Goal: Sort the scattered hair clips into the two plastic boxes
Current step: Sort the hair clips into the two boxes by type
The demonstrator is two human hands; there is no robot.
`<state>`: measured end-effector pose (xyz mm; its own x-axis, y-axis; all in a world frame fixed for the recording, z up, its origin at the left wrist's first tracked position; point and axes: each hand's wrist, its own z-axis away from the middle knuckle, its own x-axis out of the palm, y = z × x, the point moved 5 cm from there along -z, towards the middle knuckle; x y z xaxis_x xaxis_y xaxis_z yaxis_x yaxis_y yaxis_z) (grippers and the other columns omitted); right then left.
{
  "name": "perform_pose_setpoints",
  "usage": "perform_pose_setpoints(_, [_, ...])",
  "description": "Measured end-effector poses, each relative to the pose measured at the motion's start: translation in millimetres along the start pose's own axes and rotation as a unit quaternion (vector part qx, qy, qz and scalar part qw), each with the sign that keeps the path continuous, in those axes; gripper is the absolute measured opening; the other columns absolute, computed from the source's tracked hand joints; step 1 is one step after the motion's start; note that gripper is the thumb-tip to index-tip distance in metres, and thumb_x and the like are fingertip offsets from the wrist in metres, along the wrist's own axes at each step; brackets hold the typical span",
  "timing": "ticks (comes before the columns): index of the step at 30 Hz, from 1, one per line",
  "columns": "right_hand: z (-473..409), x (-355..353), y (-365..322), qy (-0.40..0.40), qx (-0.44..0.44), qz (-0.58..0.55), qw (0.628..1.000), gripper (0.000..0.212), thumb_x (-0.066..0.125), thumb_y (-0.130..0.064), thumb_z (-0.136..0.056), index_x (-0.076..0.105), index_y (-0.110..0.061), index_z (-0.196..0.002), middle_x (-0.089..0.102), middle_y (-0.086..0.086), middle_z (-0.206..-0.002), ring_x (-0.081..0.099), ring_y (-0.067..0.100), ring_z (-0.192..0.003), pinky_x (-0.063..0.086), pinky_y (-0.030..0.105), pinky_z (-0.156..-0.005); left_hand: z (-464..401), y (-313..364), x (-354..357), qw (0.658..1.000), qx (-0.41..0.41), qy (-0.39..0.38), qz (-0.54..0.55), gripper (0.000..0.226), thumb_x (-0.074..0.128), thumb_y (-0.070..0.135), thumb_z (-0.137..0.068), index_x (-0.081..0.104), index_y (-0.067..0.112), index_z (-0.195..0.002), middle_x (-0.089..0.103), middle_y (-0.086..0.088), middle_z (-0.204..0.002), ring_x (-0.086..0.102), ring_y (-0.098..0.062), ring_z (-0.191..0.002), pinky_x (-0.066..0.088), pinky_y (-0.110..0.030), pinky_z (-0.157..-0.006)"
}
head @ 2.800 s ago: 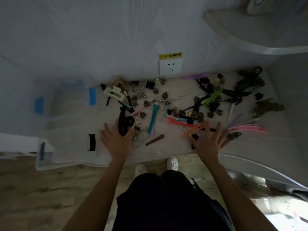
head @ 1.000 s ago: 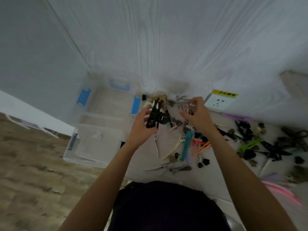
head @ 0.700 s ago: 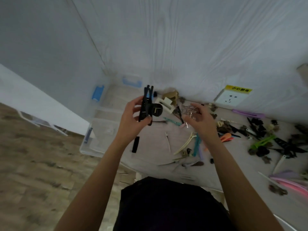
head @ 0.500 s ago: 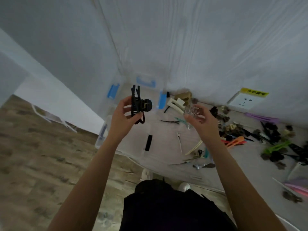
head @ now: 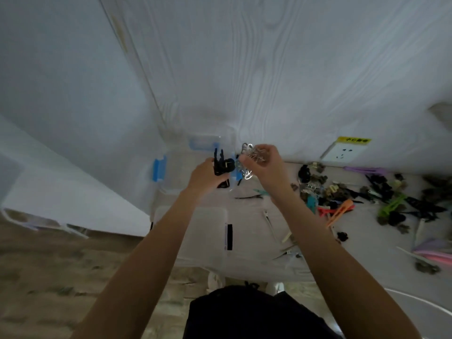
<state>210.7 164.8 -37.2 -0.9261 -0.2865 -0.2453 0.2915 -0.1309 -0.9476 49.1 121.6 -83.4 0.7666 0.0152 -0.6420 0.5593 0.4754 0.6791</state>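
Observation:
My left hand (head: pixel 204 176) holds a black claw clip (head: pixel 223 165) upright above the far clear plastic box (head: pixel 171 167), which has blue latches. My right hand (head: pixel 265 162) grips a clear, silvery claw clip (head: pixel 249 155) just right of the black one, over that box's right edge. A second clear box (head: pixel 193 231) with a black latch sits nearer to me. Scattered hair clips (head: pixel 342 199) of many colours lie on the table to the right.
A white wood-grain wall stands right behind the table. A wall socket (head: pixel 343 152) with a yellow label sits at the back right. Thin metal clips (head: pixel 269 218) lie near the boxes. Wooden floor lies to the left, beyond the table's front edge (head: pixel 244 272).
Both hands picked clips out of the pile and carried them left and up toward the far box. My view swung left toward the boxes.

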Motion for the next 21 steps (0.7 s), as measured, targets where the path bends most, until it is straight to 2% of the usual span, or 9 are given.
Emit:
perform_pose_setpoints(3, [-5, 13, -8, -0.003, -0.026, 0.076, 0.997, 0.06, 0.074, -0.042, -0.073, 0.046, -0.016, -0.12, 0.06, -0.001, -0.101, 0.061, 0.015, -0.089, 0.053, 0.03, -0.082, -1, -8, -1, 0.993, 0.042, 0.005, -0.109, 0.05, 0.055, 0.052, -0.085, 0.053, 0.016, -0.12, 0.063, -0.005, -0.117, 0.058, -0.025, -0.108, 0.044, -0.032, -0.082])
perform_pose_setpoints(4, [-7, 20, -13, -0.008, -0.037, 0.102, 0.994, 0.059, 0.074, -0.039, -0.075, 0.045, -0.016, -0.121, 0.06, -0.003, -0.095, 0.061, 0.014, -0.083, 0.052, 0.027, -0.076, 2, -11, -6, 0.992, 0.05, 0.017, -0.115, 0.051, 0.052, 0.052, -0.086, 0.053, 0.016, -0.121, 0.061, -0.005, -0.12, 0.056, -0.024, -0.111, 0.043, -0.033, -0.086])
perform_pose_setpoints(6, [-12, 34, -20, -0.023, -0.057, 0.145, 0.988, 0.055, 0.072, -0.034, -0.078, 0.045, -0.015, -0.122, 0.061, 0.0, -0.097, 0.061, 0.017, -0.081, 0.051, 0.026, -0.07, 10, -21, -21, 0.99, 0.061, 0.064, -0.108, 0.051, 0.051, 0.049, -0.088, 0.05, 0.017, -0.128, 0.056, -0.002, -0.128, 0.051, -0.021, -0.118, 0.04, -0.035, -0.095])
perform_pose_setpoints(9, [-22, 65, -28, -0.048, -0.077, 0.202, 0.975, 0.045, 0.07, -0.027, -0.08, 0.05, -0.011, -0.117, 0.064, 0.009, -0.107, 0.061, 0.023, -0.093, 0.049, 0.032, -0.077, 28, -43, -44, 0.985, 0.097, 0.112, -0.088, 0.044, 0.057, 0.04, -0.086, 0.053, 0.018, -0.124, 0.061, 0.0, -0.12, 0.054, -0.019, -0.111, 0.044, -0.036, -0.093])
perform_pose_setpoints(15, [-32, 118, -14, -0.103, -0.105, 0.374, 0.916, 0.026, 0.062, -0.02, -0.083, 0.059, -0.007, -0.106, 0.059, 0.013, -0.11, 0.057, 0.026, -0.099, 0.035, 0.025, -0.075, 50, -57, -55, 0.976, 0.177, 0.087, -0.093, 0.03, 0.069, 0.034, -0.08, 0.066, 0.016, -0.104, 0.069, 0.001, -0.096, 0.063, -0.014, -0.088, 0.05, -0.031, -0.079])
perform_pose_setpoints(18, [-28, 112, -17, -0.09, -0.129, 0.423, 0.893, 0.023, 0.057, -0.017, -0.086, 0.059, -0.008, -0.107, 0.056, 0.013, -0.113, 0.058, 0.029, -0.096, 0.042, 0.032, -0.081, 52, -51, -53, 0.972, 0.196, 0.09, -0.095, 0.024, 0.068, 0.028, -0.081, 0.065, 0.019, -0.103, 0.069, 0.002, -0.093, 0.062, -0.01, -0.084, 0.048, -0.025, -0.075])
perform_pose_setpoints(20, [-16, 92, -26, -0.055, -0.174, 0.4, 0.898, 0.02, 0.055, -0.013, -0.087, 0.06, -0.008, -0.105, 0.057, 0.013, -0.106, 0.06, 0.027, -0.086, 0.048, 0.034, -0.073, 52, -44, -52, 0.969, 0.202, 0.105, -0.096, 0.024, 0.065, 0.027, -0.083, 0.064, 0.021, -0.106, 0.069, 0.004, -0.093, 0.06, -0.009, -0.083, 0.048, -0.024, -0.073])
perform_pose_setpoints(21, [-8, 76, -30, -0.028, -0.2, 0.373, 0.906, 0.018, 0.055, -0.012, -0.087, 0.061, -0.007, -0.102, 0.058, 0.013, -0.102, 0.059, 0.025, -0.081, 0.046, 0.032, -0.068, 52, -38, -50, 0.968, 0.206, 0.118, -0.083, 0.024, 0.064, 0.025, -0.083, 0.064, 0.021, -0.107, 0.068, 0.004, -0.092, 0.06, -0.01, -0.083, 0.048, -0.025, -0.073])
